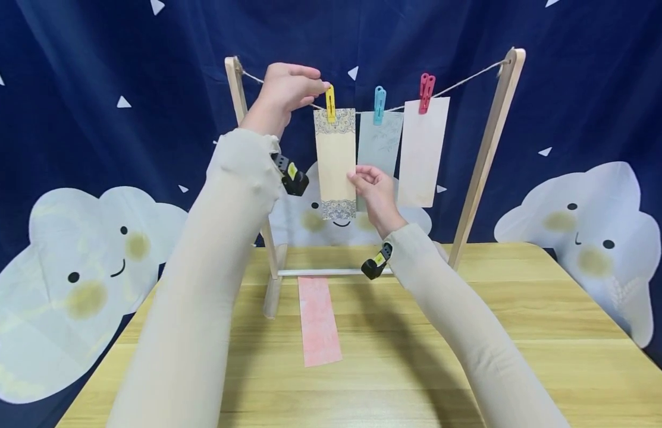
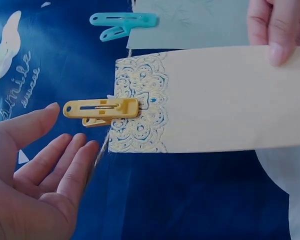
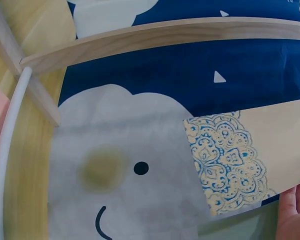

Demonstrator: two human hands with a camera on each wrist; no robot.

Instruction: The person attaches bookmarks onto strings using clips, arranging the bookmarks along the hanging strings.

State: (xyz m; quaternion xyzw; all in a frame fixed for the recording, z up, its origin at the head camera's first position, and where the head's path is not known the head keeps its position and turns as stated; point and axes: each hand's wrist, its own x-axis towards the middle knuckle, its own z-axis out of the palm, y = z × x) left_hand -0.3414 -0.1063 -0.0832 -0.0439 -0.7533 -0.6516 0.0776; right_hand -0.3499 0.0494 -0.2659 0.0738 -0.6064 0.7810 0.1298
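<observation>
A cream paper card (image 1: 335, 163) with lacy patterned bands at its top and bottom hangs from the string, held by a yellow clothespin (image 2: 102, 108). My left hand (image 2: 45, 175) is beside that clothespin, thumb and fingers spread apart, and a gap shows between them and the clip. Lower down, my right hand (image 1: 377, 195) pinches the card's right edge, its thumb on the front face. Only part of the right hand's fingers (image 3: 296, 207) shows in the right wrist view.
Right of it hang a pale green card (image 1: 380, 139) under a blue clothespin (image 1: 380, 106) and a whitish card (image 1: 423, 154) under a red clothespin (image 1: 426, 93). The string joins two wooden posts (image 1: 486, 160). A pink strip (image 1: 319, 324) lies on the wooden table (image 1: 523, 356).
</observation>
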